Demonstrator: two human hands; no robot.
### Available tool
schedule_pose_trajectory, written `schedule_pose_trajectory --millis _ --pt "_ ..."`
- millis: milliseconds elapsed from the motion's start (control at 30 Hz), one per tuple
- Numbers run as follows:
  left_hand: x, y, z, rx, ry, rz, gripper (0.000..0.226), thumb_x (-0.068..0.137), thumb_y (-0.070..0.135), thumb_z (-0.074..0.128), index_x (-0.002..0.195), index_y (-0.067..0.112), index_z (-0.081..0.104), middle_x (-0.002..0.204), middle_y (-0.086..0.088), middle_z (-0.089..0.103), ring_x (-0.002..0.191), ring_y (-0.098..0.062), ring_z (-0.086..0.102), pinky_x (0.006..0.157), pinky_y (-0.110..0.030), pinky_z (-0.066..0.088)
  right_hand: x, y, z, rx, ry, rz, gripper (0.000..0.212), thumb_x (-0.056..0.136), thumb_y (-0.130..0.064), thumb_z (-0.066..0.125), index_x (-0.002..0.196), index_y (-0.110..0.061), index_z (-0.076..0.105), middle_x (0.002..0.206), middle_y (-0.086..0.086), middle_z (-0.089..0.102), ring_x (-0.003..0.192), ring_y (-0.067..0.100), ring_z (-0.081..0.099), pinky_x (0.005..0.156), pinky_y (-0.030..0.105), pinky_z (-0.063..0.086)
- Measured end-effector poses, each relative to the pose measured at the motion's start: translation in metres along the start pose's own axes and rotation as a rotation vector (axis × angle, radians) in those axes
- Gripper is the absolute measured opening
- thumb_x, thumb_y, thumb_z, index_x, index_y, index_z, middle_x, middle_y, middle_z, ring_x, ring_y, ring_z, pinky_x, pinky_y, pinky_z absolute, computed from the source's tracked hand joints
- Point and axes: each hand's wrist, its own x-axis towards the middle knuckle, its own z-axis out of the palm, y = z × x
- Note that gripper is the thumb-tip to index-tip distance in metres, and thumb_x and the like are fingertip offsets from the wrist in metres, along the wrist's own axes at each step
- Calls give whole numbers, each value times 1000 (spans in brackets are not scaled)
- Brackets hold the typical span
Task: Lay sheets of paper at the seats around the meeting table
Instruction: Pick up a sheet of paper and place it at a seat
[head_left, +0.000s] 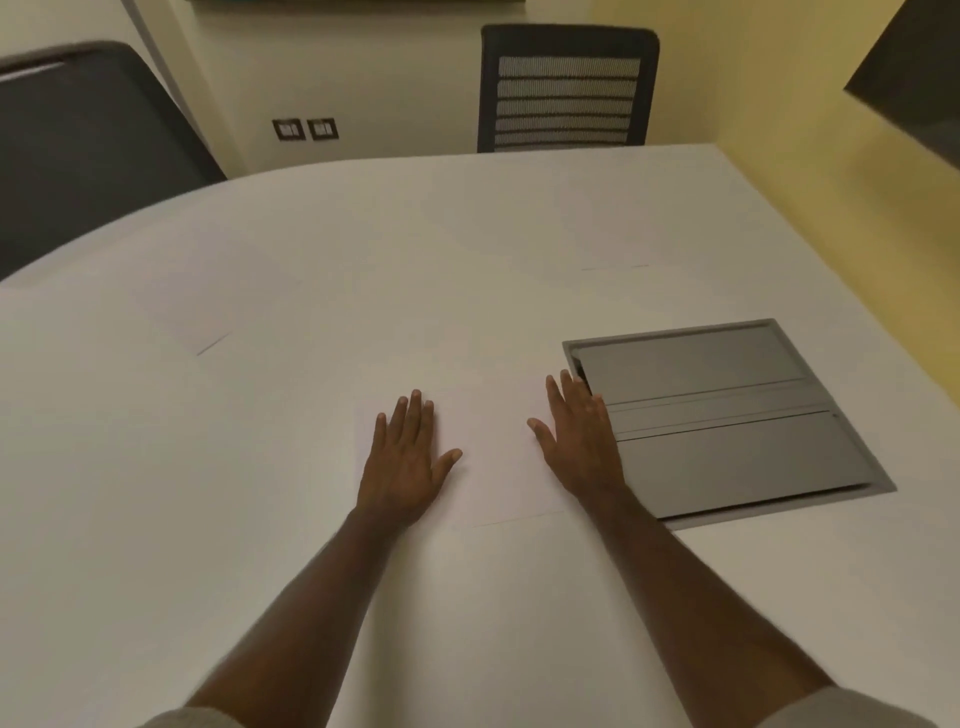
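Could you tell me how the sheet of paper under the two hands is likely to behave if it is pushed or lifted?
The sheet of paper lies flat on the smooth white table, so a push would probably slide it easily. It looks like a thin sheet, so it would likely droop if lifted by one edge. With the left hand and right hand flat on it, it should stay put.

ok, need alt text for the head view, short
Both hands, left hand and right hand, press flat on a sheet of paper lying on a white table. A grey hatch set into the table sits just right of the right hand. Two more faint sheets lie farther out, and two dark chairs stand at the far edge.
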Motion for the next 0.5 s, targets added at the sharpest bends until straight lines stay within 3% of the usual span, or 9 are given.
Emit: schedule_pose_trajectory --millis 233,500 --pt "-2 -8 24 -23 74 39 83 98 62 11 159 5 11 168 -12 1 156 -30 2 126 -53 6 17 20 19 -24 -90 25 73 100 -56 37 157 -11 24 166 4 17 154 17 12 124 42 6" --pt "-4 -8 24 -24 69 31 82 98 62 10 160 8 5 169 -11 -4 156 -27 -5 127 -51 2 21 13 15 63 -111 -21 60 99 -49 50 151 -22 40 165 3 23 153 18 16 124 40 4"
